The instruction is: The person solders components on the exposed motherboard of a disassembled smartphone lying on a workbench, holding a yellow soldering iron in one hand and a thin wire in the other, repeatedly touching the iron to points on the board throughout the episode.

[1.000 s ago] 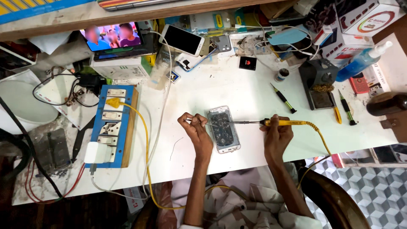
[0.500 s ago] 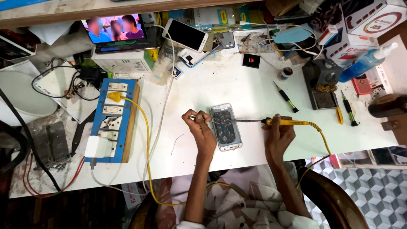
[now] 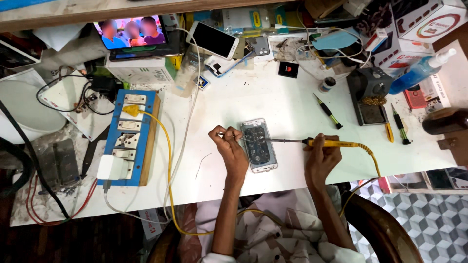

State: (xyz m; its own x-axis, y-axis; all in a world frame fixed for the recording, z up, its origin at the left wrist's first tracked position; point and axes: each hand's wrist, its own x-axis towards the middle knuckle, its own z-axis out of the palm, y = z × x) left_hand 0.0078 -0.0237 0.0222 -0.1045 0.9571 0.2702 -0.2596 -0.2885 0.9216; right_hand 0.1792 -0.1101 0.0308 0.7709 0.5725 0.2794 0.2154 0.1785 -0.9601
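Item, white worktable (image 3: pixel 273 92): I log an opened phone (image 3: pixel 259 145) at frame centre. My right hand (image 3: pixel 321 157) is closed around a yellow soldering iron (image 3: pixel 327 142), tip on the phone. My left hand (image 3: pixel 231 142) pinches a thin wire at the phone's left edge. Blue socket board (image 3: pixel 127 136) left; patterned floor tiles (image 3: pixel 429 224) lower right; cluttered shelf along top.

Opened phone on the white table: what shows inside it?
Inside the opened phone shows dark circuitry, too small to detail. The soldering iron in the right hand points into its upper part; the left hand covers its left edge.
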